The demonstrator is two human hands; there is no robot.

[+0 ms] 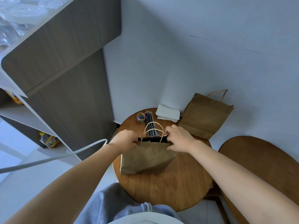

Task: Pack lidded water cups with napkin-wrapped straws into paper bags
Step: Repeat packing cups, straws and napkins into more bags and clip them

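Your left hand (127, 139) and right hand (179, 138) pinch the paper bag (145, 157) mouth with curled fingers; pulling unevenly could tear its rim.

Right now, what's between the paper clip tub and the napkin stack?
In the head view, the bundle of dark straws lies between the paper clip tub and the napkin stack.

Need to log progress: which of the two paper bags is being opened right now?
The near paper bag, mid-table: the left hand and right hand pinch its rim, spreading the mouth. The far paper bag lies flat beside the napkins, untouched.
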